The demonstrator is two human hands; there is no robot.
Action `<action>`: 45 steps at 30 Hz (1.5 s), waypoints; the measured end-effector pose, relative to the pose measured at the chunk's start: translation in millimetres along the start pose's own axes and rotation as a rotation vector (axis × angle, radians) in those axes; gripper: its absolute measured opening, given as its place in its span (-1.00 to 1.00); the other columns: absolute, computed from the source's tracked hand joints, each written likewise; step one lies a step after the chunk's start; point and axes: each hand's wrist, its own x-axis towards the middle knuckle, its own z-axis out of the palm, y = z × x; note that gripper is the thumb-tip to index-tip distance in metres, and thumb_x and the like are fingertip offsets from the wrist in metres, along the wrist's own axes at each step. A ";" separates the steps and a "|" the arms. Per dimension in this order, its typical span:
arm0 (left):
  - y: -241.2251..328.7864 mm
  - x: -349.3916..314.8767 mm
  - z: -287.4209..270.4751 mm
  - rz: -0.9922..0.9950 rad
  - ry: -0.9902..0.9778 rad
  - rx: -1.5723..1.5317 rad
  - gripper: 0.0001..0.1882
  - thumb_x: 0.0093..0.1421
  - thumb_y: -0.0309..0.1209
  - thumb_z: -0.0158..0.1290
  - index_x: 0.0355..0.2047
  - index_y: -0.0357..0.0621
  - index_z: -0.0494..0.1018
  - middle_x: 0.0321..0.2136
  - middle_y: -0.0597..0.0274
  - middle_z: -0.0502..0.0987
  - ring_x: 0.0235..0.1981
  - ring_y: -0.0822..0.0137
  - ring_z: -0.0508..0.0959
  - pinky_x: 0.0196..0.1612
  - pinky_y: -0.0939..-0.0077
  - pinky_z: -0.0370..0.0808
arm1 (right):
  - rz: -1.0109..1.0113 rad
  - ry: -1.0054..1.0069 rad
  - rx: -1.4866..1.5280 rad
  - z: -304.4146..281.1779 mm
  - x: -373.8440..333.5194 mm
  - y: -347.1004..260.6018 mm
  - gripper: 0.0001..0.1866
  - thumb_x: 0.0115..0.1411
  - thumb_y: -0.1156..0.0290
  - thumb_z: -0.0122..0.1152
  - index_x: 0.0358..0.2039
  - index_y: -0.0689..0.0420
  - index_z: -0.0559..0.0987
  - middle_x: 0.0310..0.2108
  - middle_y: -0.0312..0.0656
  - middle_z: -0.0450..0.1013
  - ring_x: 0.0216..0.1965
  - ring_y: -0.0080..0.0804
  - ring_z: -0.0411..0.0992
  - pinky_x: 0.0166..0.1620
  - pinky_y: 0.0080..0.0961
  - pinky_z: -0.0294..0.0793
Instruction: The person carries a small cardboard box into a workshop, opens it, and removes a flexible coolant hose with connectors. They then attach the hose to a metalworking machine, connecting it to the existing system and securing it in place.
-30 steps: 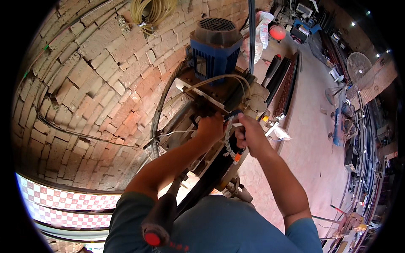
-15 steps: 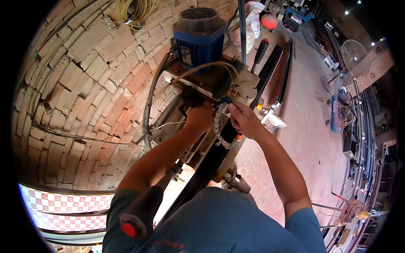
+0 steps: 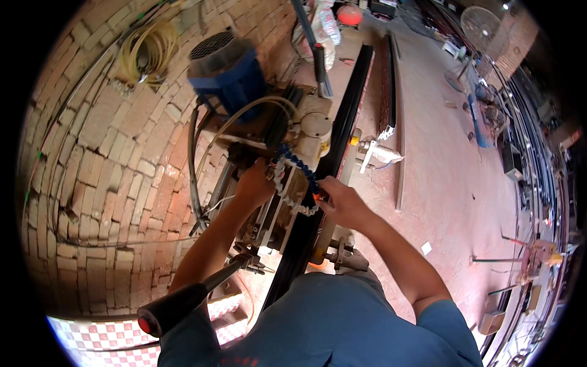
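Note:
Below a blue electric motor (image 3: 227,92) on a machine, a blue segmented coolant hose (image 3: 299,164) slants down to an orange tip. My right hand (image 3: 343,203) is closed on that tip, thumb and forefinger pinched together. Beside it hangs a greyish-white segmented hose (image 3: 280,191), curving down in a loop near my right fingertips. My left hand (image 3: 254,185) is closed by the upper ends of both hoses, against the machine body. What its fingers grip is hidden.
A long black profile (image 3: 347,116) runs through the machine. A lever with a black handle (image 3: 177,307) sticks out by my left forearm. Left stands a brick wall (image 3: 116,183) with a coiled yellowish hose (image 3: 147,52). A clamp cylinder (image 3: 380,153) sits at right.
My right hand has moved from the blue hose's upper end down to its orange tip, leaving the hose exposed. My left hand stays by the upper ends. The whole view has shifted and turned.

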 end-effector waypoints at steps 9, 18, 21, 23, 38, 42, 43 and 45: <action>17.3 0.4 -4.9 0.132 0.002 -0.109 -0.68 0.25 -0.33 0.17 -0.11 -0.20 0.35 -0.35 0.02 0.64 -0.32 0.14 0.69 -0.28 0.32 0.58 | -0.059 0.199 -0.048 26.9 7.1 31.8 -0.62 0.08 0.68 0.18 -0.04 0.27 0.44 -0.16 -0.04 0.38 -0.23 0.05 0.48 -0.22 -0.17 0.51; 29.0 -5.9 -10.6 0.117 -0.028 -0.203 -0.69 0.23 -0.30 0.21 -0.16 -0.23 0.41 -0.38 0.02 0.64 -0.37 0.13 0.68 -0.33 0.35 0.55 | -0.137 0.310 0.001 47.0 23.8 78.6 -0.58 -0.04 0.63 0.24 -0.09 0.22 0.49 -0.18 -0.03 0.42 -0.19 -0.01 0.47 -0.13 -0.21 0.51; 37.7 -7.4 -16.0 0.123 -0.018 -0.160 -0.68 0.23 -0.28 0.22 -0.17 -0.24 0.42 -0.39 0.02 0.64 -0.37 0.13 0.69 -0.33 0.35 0.56 | -0.114 0.328 0.130 30.5 18.5 68.3 -0.54 -0.01 0.52 0.35 -0.04 0.23 0.49 -0.12 -0.02 0.43 -0.14 0.01 0.48 -0.08 -0.26 0.53; 30.0 -8.4 -13.8 0.125 -0.005 -0.151 -0.68 0.23 -0.26 0.22 -0.19 -0.24 0.43 -0.39 0.01 0.65 -0.35 0.12 0.69 -0.32 0.34 0.56 | -0.023 0.255 0.283 13.1 16.8 46.0 -0.48 0.02 0.44 0.42 0.01 0.24 0.48 -0.07 -0.02 0.43 -0.12 0.04 0.48 -0.07 -0.27 0.53; 12.5 -4.6 -13.2 0.135 -0.047 0.119 -0.58 0.00 -0.39 0.18 -0.07 -0.11 0.48 -0.46 -0.06 0.59 -0.37 -0.12 0.62 -0.34 0.09 0.57 | -0.404 -0.054 -0.193 26.6 21.9 -10.4 -0.81 0.20 0.31 0.24 -0.23 0.11 0.52 -0.36 -0.16 0.45 -0.37 -0.13 0.52 -0.33 -0.26 0.50; -3.1 -9.8 -4.1 0.052 -0.086 0.206 -0.48 -0.09 -0.46 0.12 -0.02 -0.11 0.46 -0.40 -0.08 0.61 -0.34 -0.13 0.63 -0.30 0.06 0.58 | -0.415 0.020 -0.226 32.2 15.0 -12.4 -0.79 0.17 0.34 0.26 -0.20 0.10 0.53 -0.39 -0.19 0.44 -0.37 -0.20 0.50 -0.34 -0.31 0.49; -2.0 -9.6 -3.6 0.030 -0.095 0.214 -0.49 -0.08 -0.46 0.12 -0.02 -0.12 0.46 -0.40 -0.07 0.61 -0.34 -0.13 0.63 -0.29 0.06 0.59 | -0.390 0.054 -0.239 28.3 15.7 -13.5 -0.78 0.17 0.35 0.26 -0.19 0.10 0.54 -0.40 -0.19 0.43 -0.37 -0.21 0.50 -0.35 -0.32 0.49; 7.5 -11.6 -2.6 0.068 0.013 0.169 -0.49 -0.06 -0.47 0.12 -0.01 -0.14 0.44 -0.39 -0.06 0.61 -0.33 -0.14 0.63 -0.28 0.04 0.58 | -0.342 0.126 -0.225 22.0 17.3 -18.0 -0.77 0.16 0.37 0.27 -0.16 0.10 0.54 -0.40 -0.19 0.43 -0.38 -0.22 0.50 -0.34 -0.32 0.50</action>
